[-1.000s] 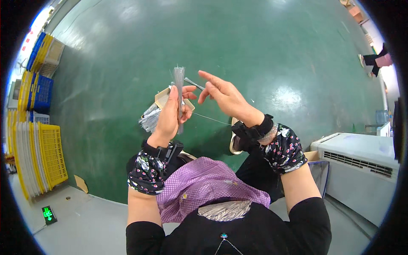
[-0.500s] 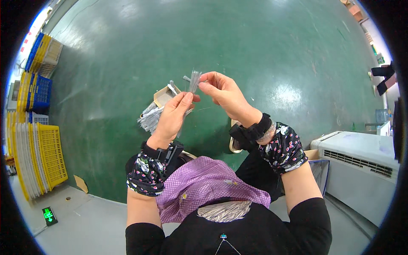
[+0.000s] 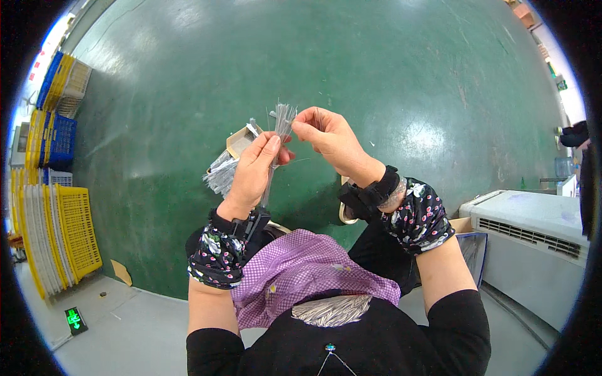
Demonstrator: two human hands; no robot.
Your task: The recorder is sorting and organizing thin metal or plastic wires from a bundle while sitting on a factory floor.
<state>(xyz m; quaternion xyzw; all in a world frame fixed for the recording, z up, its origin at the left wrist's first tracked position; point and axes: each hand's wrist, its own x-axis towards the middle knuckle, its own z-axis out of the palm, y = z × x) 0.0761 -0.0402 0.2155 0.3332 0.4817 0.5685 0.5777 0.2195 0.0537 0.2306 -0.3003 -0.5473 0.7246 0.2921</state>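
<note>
A fanned bundle of thin grey strands [image 3: 285,118], like fine wires, stands upright in my left hand [image 3: 251,172]. The thumb presses it against the fingers, and its lower ends hang below the palm. Just right of the bundle's top, my right hand [image 3: 338,144] is closed in a pinch. A few fine, darker strands show among its fingers; their ends are too thin to follow. Beyond my left hand lies an open cardboard box [image 3: 238,143] on the floor, with a pile of similar grey bundles [image 3: 219,177] beside it, partly hidden by that hand.
Stacked yellow, white and blue plastic crates [image 3: 78,225] line the left side. To the right stands a white vented appliance [image 3: 527,222], with a box [image 3: 470,241] next to it. A purple checked apron [image 3: 307,263] covers my lap. The floor [image 3: 351,56] is green.
The bundle has shifted slightly left and spread more at the top, with its lower ends showing more below my left hand. My right fingers have moved slightly away from it.
</note>
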